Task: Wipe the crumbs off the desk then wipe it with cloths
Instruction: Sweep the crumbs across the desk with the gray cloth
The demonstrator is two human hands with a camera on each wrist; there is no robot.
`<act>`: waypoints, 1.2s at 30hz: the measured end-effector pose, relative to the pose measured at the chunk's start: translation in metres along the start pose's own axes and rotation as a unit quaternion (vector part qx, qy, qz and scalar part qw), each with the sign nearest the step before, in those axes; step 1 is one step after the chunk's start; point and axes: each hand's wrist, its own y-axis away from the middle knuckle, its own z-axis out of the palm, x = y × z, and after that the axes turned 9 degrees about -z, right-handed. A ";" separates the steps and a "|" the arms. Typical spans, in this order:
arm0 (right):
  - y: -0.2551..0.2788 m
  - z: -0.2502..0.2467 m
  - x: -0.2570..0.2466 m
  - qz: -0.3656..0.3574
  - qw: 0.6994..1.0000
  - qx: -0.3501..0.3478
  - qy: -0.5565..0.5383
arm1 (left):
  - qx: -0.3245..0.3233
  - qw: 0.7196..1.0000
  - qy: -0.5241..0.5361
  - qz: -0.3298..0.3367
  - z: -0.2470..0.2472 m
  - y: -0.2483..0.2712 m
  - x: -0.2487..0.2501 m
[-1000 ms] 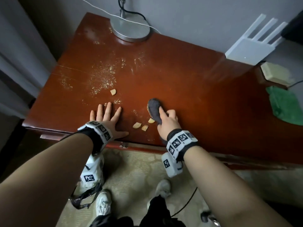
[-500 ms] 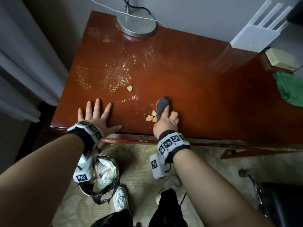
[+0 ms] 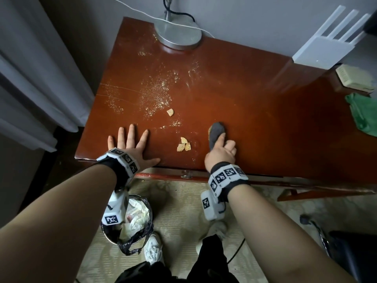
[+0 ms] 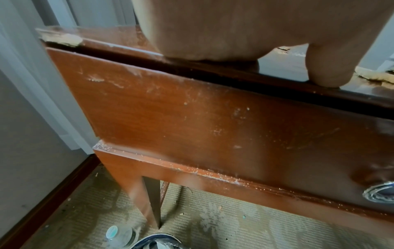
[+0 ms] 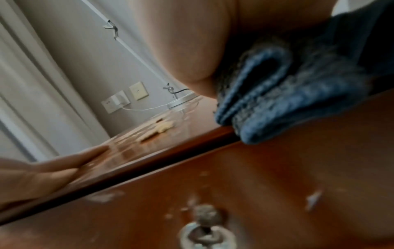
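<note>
Right hand [image 3: 221, 153] grips a dark grey cloth [image 3: 216, 132] mid-frame; pale biscuit crumbs [image 3: 184, 145] remain, wiping barely begun on the glossy red-brown wooden desk [image 3: 265, 119].

A round silver metal lamp base [image 3: 177, 36] stands at the far edge, well beyond the hands, with a black cable and a thin white cord [image 3: 142, 14] running over it. Far off to the right lean a white router with four antennas [image 3: 324, 50], a pale yellowish rectangular block [image 3: 356, 77] and a crumpled green cloth [image 3: 365, 113]. Below the hands, on the patterned beige carpet [image 3: 179, 211], stands a bin lined with a dark plastic bag [image 3: 132, 221]. Grey curtains [image 3: 30, 68] hang to the left.
</note>
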 end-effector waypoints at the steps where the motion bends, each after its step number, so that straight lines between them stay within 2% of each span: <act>1: 0.001 0.004 -0.009 -0.018 1.000 -0.005 -0.002 | -0.001 1.000 -0.001 0.001 0.000 0.000 0.000; 6: 0.012 0.022 -0.044 -0.125 0.991 -0.013 -0.032 | -0.005 1.000 -0.002 0.002 -0.001 0.000 -0.001; 10: 0.001 0.004 -0.031 -0.096 0.992 0.010 -0.080 | -0.003 1.000 -0.002 0.006 -0.001 -0.001 -0.002; 12: -0.008 -0.005 -0.016 -0.061 0.996 0.027 -0.062 | -0.003 1.000 0.000 0.008 0.000 -0.001 -0.002; 15: -0.014 -0.008 -0.006 -0.019 1.000 0.014 -0.015 | -0.006 1.000 -0.001 0.008 -0.001 -0.001 -0.003; 18: -0.003 0.000 -0.017 -0.123 0.991 -0.003 0.054 | -0.009 1.000 -0.006 0.009 -0.003 0.000 -0.003; 21: 0.011 0.005 -0.026 -0.231 0.969 -0.068 0.053 | -0.015 1.000 -0.004 0.009 -0.004 0.001 -0.003; 23: 0.009 -0.006 -0.025 -0.249 0.963 -0.102 0.020 | -0.020 1.000 -0.003 0.009 -0.005 0.001 -0.003; 24: 0.002 -0.013 -0.024 -0.240 0.966 -0.096 0.000 | -0.023 1.000 -0.005 0.009 -0.006 0.001 -0.003; 26: -0.018 -0.027 -0.018 -0.201 0.979 -0.035 -0.027 | -0.028 0.999 -0.010 0.011 -0.006 0.000 -0.002; 29: -0.060 -0.044 -0.008 -0.092 0.993 0.050 -0.047 | -0.026 0.999 -0.009 0.022 -0.007 -0.003 -0.005; 31: -0.083 -0.047 -0.008 -0.021 0.999 0.019 -0.024 | -0.019 0.999 0.008 0.028 -0.013 -0.011 -0.008; 32: -0.091 -0.046 -0.010 -0.020 1.000 -0.009 0.019 | -0.018 0.999 0.019 0.022 -0.019 -0.017 -0.010; 33: -0.096 -0.045 -0.013 -0.054 0.996 -0.032 0.069 | -0.020 0.999 0.030 0.011 -0.026 -0.025 -0.012; 34: -0.101 -0.044 -0.017 -0.120 0.985 -0.051 0.115 | -0.026 0.999 0.042 -0.006 -0.034 -0.035 -0.014; 36: -0.113 -0.049 -0.029 -0.277 0.939 -0.103 0.176 | -0.034 0.996 0.068 -0.041 -0.054 -0.055 -0.015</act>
